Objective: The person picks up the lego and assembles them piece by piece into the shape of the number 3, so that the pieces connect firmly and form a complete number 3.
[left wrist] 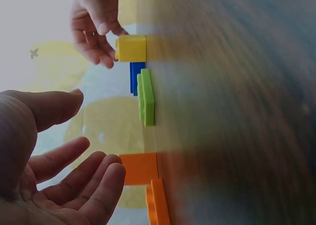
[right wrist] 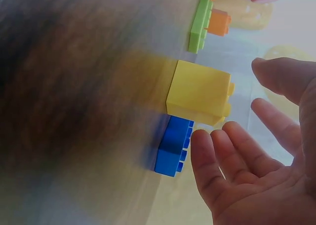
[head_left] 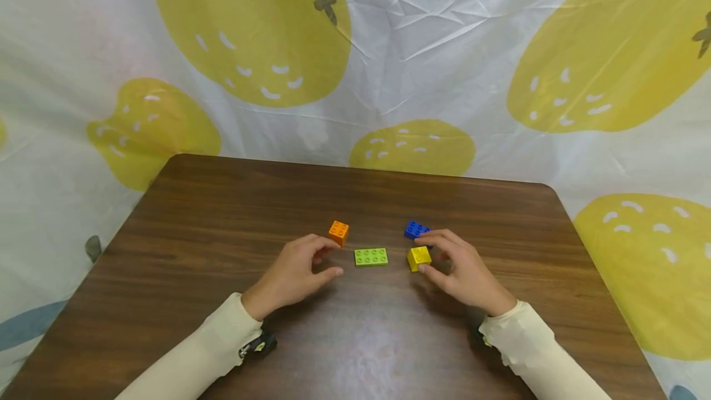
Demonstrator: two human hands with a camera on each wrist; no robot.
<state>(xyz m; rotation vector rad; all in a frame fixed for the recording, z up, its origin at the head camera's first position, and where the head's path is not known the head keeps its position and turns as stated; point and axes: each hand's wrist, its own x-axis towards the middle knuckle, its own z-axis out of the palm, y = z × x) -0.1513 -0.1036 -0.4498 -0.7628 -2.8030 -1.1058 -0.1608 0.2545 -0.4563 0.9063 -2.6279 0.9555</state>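
Flanking the green brick (head_left: 371, 257) from either side, with yellow nearest the right hand (head_left: 463, 267)

Nearest the wearer, two pale sleeves (head_left: 189, 350) come in over the table (head_left: 355, 363), and both hands face inward. The left hand (head_left: 291, 270) holds nothing: thumb and fingers stand loosely apart. The right hand holds nothing either, its thumb and fingers set wide around a gap.

The yellow brick (head_left: 419, 258) lies at the mouth of that gap, just left of it, studs up, the thumb on its near side and the fingers towards its far side. The right wrist view shows space between thumb and brick.

The green brick lies flat between the hands, its long axis running left to right, from one hand towards the other. The left hand is nearer to it; the yellow brick comes between it and the right.

A little farther off, the orange brick (head_left: 338, 233) sits just past the left fingertips; I cannot tell whether they touch. A second, lower orange brick (left wrist: 158, 202) shows beside it in the left wrist view.

Farthest, beyond the right fingers, lies the blue brick (head_left: 416, 229), before the patterned cloth (head_left: 389, 79).
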